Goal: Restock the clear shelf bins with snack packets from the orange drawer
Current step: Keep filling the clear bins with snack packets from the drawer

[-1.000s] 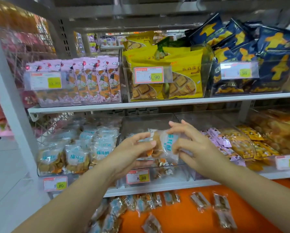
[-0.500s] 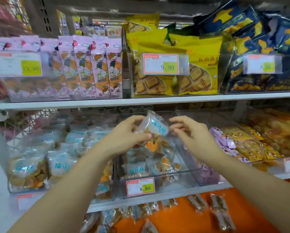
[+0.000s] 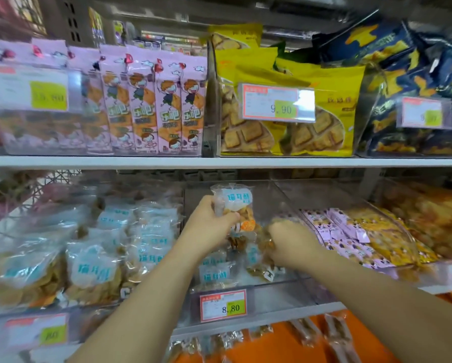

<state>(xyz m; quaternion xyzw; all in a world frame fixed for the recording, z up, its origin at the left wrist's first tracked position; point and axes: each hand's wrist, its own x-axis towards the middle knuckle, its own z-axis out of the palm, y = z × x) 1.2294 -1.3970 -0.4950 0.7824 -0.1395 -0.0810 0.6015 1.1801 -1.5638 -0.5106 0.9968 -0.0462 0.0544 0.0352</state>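
Note:
My left hand (image 3: pixel 211 223) grips a clear snack packet (image 3: pixel 235 203) with a blue-and-white label, held upright inside the middle clear bin (image 3: pixel 280 297) on the lower shelf. My right hand (image 3: pixel 290 242) reaches into the same bin on the right, fingers curled round another packet (image 3: pixel 265 243) of brown snacks lying among the packets there. Several more such packets lie on the bin's floor. Below the shelf, the orange drawer (image 3: pixel 280 344) holds several loose packets (image 3: pixel 335 334).
The left bin (image 3: pixel 70 258) is full of like packets. A bin of pink and yellow packets (image 3: pixel 361 234) stands to the right. The upper shelf (image 3: pixel 219 161) carries pink boxes, yellow bags and dark blue bags. A price tag (image 3: pixel 222 306) reads 8.80.
Both hands have pushed deeper into the middle bin. The right hand has dropped lower onto the packets there. The view has moved closer to the shelf.

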